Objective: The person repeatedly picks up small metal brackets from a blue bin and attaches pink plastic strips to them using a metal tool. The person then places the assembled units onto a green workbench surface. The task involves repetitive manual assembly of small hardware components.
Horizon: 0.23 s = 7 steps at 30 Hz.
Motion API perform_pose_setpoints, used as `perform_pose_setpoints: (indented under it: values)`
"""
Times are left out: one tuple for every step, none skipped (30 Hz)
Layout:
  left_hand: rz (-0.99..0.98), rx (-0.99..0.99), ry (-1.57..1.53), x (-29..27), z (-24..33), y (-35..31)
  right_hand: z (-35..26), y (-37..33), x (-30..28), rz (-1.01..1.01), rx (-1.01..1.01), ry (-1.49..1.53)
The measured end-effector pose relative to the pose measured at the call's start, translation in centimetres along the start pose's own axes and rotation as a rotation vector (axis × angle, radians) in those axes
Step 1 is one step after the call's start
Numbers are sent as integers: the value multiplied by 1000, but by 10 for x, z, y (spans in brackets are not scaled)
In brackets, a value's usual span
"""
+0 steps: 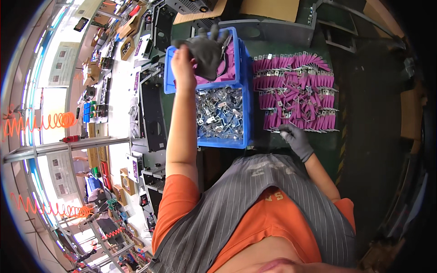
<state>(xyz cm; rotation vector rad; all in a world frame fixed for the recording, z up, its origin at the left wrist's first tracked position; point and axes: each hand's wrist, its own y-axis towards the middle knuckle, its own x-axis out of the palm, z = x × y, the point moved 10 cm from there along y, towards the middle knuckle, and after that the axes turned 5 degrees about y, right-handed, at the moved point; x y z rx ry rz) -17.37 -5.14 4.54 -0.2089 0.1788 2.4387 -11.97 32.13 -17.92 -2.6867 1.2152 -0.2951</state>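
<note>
My bare left hand (pixel 183 67) reaches over the upper blue bin, its fingers closed at the edge of a grey work glove (pixel 207 52). The glove lies spread over purple pieces (pixel 231 63) in that bin and hides part of them. Small silver metal brackets (pixel 221 111) fill the lower blue bin. To the right, several rows of purple-and-silver metal pieces (pixel 300 86) lie side by side, with a loose heap over their middle. My right hand (pixel 297 140), in a grey glove, is at the near edge of those rows, fingers curled together; what they hold, if anything, is unclear.
Grey sheet-metal panels (pixel 277 32) and cardboard (pixel 268 9) lie beyond the rows. Black metal housings (pixel 152 109) stand left of the bins, beside a long white workbench (pixel 119 82). Orange coiled hoses (pixel 59 120) hang at the far left.
</note>
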Motion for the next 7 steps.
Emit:
perform_pose_setpoints:
  values:
    - [-108, -12, -285, 11, 13, 0, -3, -1, -2, 15, -26, 3]
    - [-291, -211, -696, 34, 15, -12, -6, -2, -3, 31, -52, 7]
    - [-406, -219, -777, 37, 22, -20, -8, -4, -2, 11, 5, 61]
    - [-530, -236, -860, 44, 25, -28, -12, -7, -1, 6, -15, 115]
    - [-711, -268, -999, 57, 30, -48, -15, -9, 0, 3, -36, 170]
    - [-455, -284, -747, 58, 26, -64, -18, -11, 0, 10, -57, 226]
    - [-494, -317, -719, 74, 17, -86, -27, -14, 0, 14, -94, 240]
